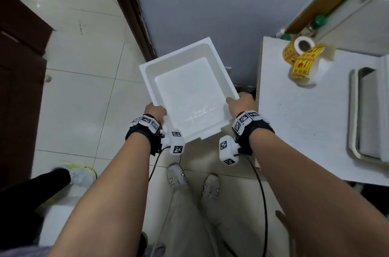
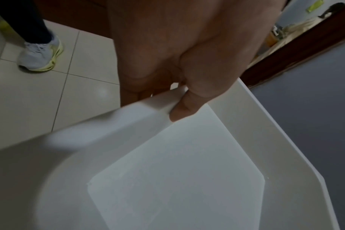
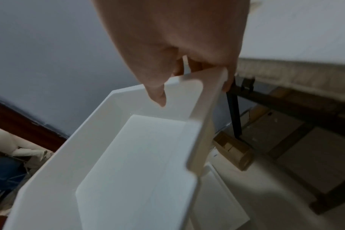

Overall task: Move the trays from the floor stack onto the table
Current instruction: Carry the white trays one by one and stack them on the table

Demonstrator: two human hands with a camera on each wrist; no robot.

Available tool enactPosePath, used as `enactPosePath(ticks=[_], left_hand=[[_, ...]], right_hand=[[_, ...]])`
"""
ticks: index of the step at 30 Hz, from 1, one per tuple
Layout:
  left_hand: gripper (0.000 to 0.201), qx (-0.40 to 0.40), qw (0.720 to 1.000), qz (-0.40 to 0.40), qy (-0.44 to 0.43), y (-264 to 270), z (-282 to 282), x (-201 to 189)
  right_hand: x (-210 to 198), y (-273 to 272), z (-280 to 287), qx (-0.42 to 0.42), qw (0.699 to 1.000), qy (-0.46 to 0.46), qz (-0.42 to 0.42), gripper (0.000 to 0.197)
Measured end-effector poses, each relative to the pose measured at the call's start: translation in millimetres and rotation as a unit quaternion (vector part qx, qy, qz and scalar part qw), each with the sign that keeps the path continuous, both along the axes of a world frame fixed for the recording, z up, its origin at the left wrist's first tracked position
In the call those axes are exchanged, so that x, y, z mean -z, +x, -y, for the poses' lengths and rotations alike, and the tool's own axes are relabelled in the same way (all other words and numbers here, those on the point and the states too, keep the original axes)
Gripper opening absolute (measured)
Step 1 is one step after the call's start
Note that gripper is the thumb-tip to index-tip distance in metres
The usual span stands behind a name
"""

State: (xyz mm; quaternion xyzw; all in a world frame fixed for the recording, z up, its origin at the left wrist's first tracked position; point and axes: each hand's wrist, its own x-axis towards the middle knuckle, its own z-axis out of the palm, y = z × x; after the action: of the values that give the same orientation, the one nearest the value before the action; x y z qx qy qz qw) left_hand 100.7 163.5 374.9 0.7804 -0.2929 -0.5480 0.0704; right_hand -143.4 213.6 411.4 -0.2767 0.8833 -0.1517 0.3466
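Observation:
I hold an empty white tray (image 1: 187, 90) in the air over the floor, left of the white table (image 1: 305, 126). My left hand (image 1: 155, 110) grips the tray's near left rim, thumb inside the wall (image 2: 184, 107). My right hand (image 1: 241, 103) grips the near right rim, thumb inside (image 3: 158, 95) and fingers under the outer edge. In the right wrist view another white tray (image 3: 220, 200) lies on the floor below the held tray (image 3: 138, 163). A grey tray (image 1: 366, 117) rests on the table's right side.
A yellow label roll (image 1: 301, 54) and green-capped bottles (image 1: 319, 20) sit at the table's far end. A grey wall (image 1: 210, 4) stands behind the tray. Another person's shoe (image 1: 82, 173) is on the tiled floor at left; my own shoes (image 1: 193, 181) are below.

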Motion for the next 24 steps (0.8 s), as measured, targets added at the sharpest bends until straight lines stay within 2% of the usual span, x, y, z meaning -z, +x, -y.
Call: enactPosePath(ticks=[3, 5, 9, 16, 17, 20, 22, 24], left_hand=[[0.037, 0.044, 0.999, -0.016, -0.019, -15.8, 1.6, -39.9], [0.034, 0.109, 0.993, -0.006, -0.032, -24.3, 7.2, -66.4], [0.037, 0.180, 0.982, -0.018, -0.056, -47.7, 18.8, -110.3], [0.041, 0.198, 0.973, -0.054, -0.101, -104.0, 26.5, -180.0], [0.039, 0.199, 0.971, -0.056, -0.116, -114.5, 28.4, -189.8], [0.012, 0.202, 0.964, -0.060, -0.160, -145.5, 27.4, -222.6], [0.010, 0.179, 0.963, -0.079, -0.185, -164.6, 25.7, -240.3], [0.016, 0.164, 0.962, -0.098, -0.196, -185.2, 24.7, -251.6]], right_hand=[[-34.3, -16.7, 0.2, -0.023, 0.999, -0.026, -0.015, 0.026], [-56.0, -28.1, 3.3, -0.024, 0.998, -0.055, -0.005, 0.027], [-91.6, -57.8, -0.9, 0.022, 0.998, -0.066, 0.004, 0.030], [-158.5, -109.5, -25.2, 0.044, 0.995, -0.081, -0.038, 0.024], [-167.6, -119.3, -28.0, 0.045, 0.994, -0.087, -0.044, 0.023], [-195.6, -152.5, -38.4, 0.048, 0.991, -0.116, -0.044, 0.022], [-211.1, -178.2, -46.2, 0.055, 0.988, -0.137, -0.034, 0.024], [-223.5, -205.7, -54.7, 0.056, 0.987, -0.150, -0.032, 0.025]])
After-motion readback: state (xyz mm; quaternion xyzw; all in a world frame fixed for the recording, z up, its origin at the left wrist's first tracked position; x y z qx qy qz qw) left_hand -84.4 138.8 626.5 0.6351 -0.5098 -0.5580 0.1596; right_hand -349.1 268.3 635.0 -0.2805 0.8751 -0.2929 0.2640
